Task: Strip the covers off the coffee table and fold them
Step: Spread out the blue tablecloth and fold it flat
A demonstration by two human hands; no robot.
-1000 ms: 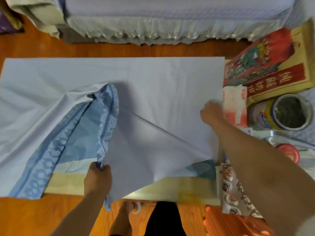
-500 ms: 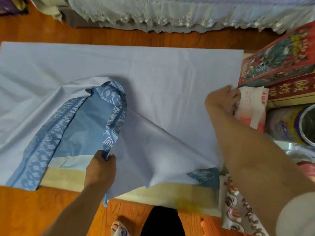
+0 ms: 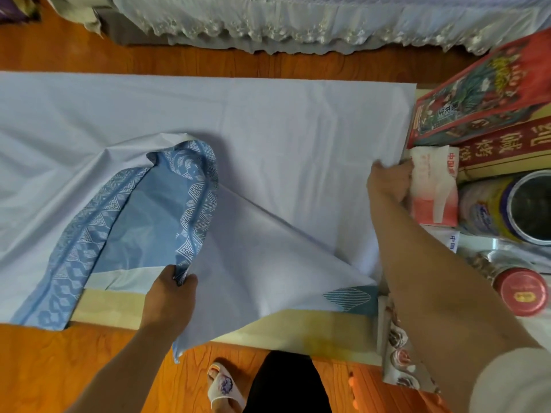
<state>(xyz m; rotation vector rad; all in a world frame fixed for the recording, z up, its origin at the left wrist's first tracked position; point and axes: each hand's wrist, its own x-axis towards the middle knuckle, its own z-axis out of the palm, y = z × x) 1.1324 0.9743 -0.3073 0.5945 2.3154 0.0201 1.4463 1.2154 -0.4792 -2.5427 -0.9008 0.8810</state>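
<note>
- Orange-brown wooden floor (image 3: 74, 368) runs under a low pale surface (image 3: 298, 332), with a bed (image 3: 298, 19) and its lace-edged frill along the far side.
- One pale blue-grey cover (image 3: 268, 120) lies spread over the surface, its long axis running left to right; its far edge is straight and flat, and its left end goes out of view.
- Along the near edge the cover is turned back on itself, showing a patterned blue underside (image 3: 167, 210) with white geometric bands; this turned-back part runs diagonally from the near left up toward the middle.
- The left hand (image 3: 170, 290) is closed on the near edge of the cover, pinching the patterned hem between thumb and fingers, with a corner of cloth hanging down past the surface edge toward the floor.
- The right hand (image 3: 389, 183) is closed on the right end of the cover, bunching the cloth just beside a red-and-white tissue pack (image 3: 432, 189).
- The two hands are well apart, the right one farther away than the left.
- On the right stand red printed boxes (image 3: 483, 93), an open tin (image 3: 507, 210) lying on its side and a red-lidded jar (image 3: 520, 290).
- A slippered foot (image 3: 222, 386) shows on the floor near the bottom edge.
</note>
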